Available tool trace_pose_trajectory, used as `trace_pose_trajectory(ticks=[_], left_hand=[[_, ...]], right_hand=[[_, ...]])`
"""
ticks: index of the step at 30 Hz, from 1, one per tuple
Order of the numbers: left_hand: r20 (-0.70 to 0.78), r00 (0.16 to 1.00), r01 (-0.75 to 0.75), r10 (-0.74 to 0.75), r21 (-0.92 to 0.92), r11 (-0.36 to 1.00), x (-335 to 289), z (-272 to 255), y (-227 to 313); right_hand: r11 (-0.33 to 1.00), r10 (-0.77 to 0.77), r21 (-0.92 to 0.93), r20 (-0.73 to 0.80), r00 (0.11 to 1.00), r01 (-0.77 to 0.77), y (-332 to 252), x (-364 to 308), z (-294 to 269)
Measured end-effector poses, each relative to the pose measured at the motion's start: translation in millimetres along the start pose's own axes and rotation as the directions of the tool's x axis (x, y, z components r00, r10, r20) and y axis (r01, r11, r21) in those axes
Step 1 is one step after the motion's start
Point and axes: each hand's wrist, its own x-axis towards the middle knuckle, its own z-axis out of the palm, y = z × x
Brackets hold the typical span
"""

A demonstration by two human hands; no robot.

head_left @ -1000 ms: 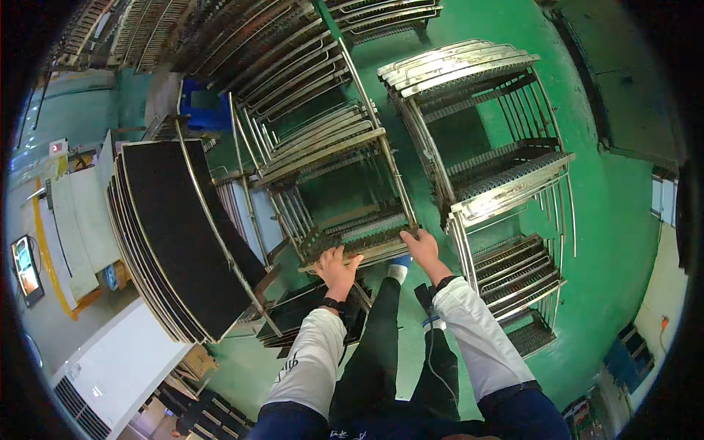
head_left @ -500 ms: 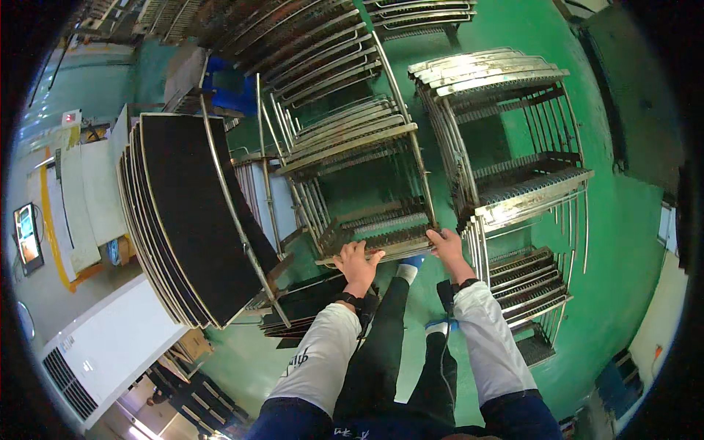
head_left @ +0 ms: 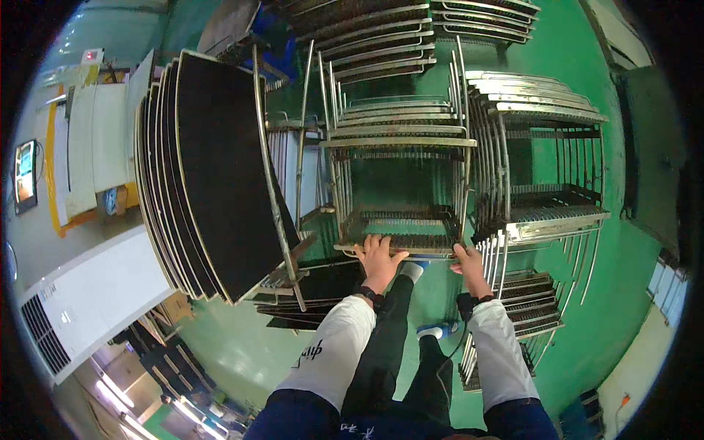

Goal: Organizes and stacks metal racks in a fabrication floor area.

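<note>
Directly ahead is a metal rack [head_left: 400, 141] with toothed crossbars, stacked or nested with several similar frames behind it. My left hand [head_left: 380, 264] lies over its near lower bar, fingers hooked over the edge and thumb stretched to the right along it. At the rack's near right corner, my right hand [head_left: 474, 271] is closed around the end of the frame, thumb on top. Part of the right fingers is hidden behind the thumb and the metal.
To the left leans a row of large black panels [head_left: 220, 169] behind steel rods. More metal racks [head_left: 557, 231] stand at right, with others [head_left: 378, 44] beyond. A white cabinet [head_left: 95, 301] is at lower left. The floor [head_left: 579, 345] is green.
The rack has turned, so its bars now run nearly level across the view. Both hands have stayed on it. My view has shifted, with surroundings at other angles.
</note>
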Motion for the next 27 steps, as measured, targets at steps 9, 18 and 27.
trace_pose_trajectory(ticks=[9, 18, 27], left_hand=[[-0.03, 0.999, -0.024, 0.024, -0.018, 1.0, 5, -5, 6], [-0.377, 0.889, 0.195, -0.259, -0.2, 0.96, 14, -32, -61], [0.444, 0.565, 0.639, -0.696, -0.769, 0.028, 40, -46, -80]], right_hand=[[1.0, -0.009, 0.024, 0.032, 0.999, 0.008, -6, 2, -6], [0.999, -0.036, 0.011, 0.038, 0.999, 0.035, -12, 2, 6], [0.981, -0.071, 0.184, 0.084, 0.994, 0.054, -11, 5, 17]])
